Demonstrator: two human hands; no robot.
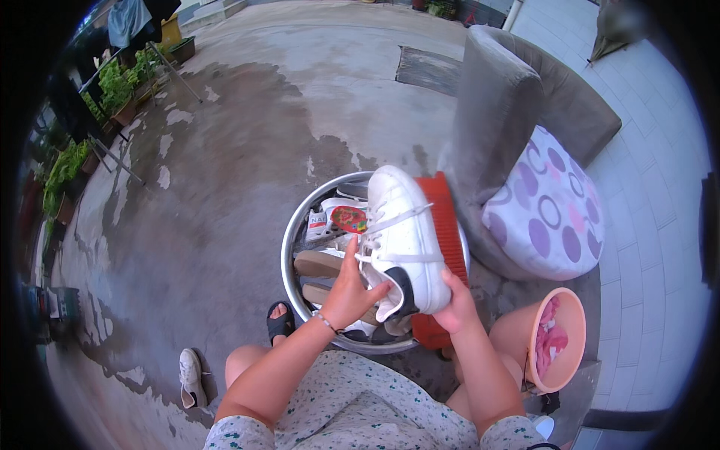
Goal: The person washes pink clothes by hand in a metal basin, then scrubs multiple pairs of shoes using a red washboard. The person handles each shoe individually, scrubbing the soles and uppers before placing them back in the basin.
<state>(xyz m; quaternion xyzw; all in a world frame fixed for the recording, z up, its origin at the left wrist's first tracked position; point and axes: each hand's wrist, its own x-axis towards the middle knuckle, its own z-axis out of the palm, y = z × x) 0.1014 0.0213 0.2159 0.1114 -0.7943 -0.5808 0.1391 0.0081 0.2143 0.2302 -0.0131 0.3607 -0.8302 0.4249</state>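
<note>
A white lace-up sneaker (408, 242) with a black heel patch is raised above a round metal basin (288, 253), its toe pointing away from me. My left hand (351, 292) is at the shoe's opening and laces, fingers partly hidden. The heel end rests in my right hand (458, 304), with the thumb along its side. Several shoes lie in the basin, among them a brown-soled shoe (318, 263). A red patterned oval item (349, 218) sits on them. Behind the held sneaker, a red ridged plastic washboard (450, 225) leans across the basin's right side.
Another white sneaker (191, 378) stands on the concrete at lower left. A peach bucket (576, 349) with pink cloth is at right, below a grey armchair (500, 112) with a purple-dotted cushion (554, 208). Potted plants (115, 84) and a metal rack's legs (177, 76) line the left.
</note>
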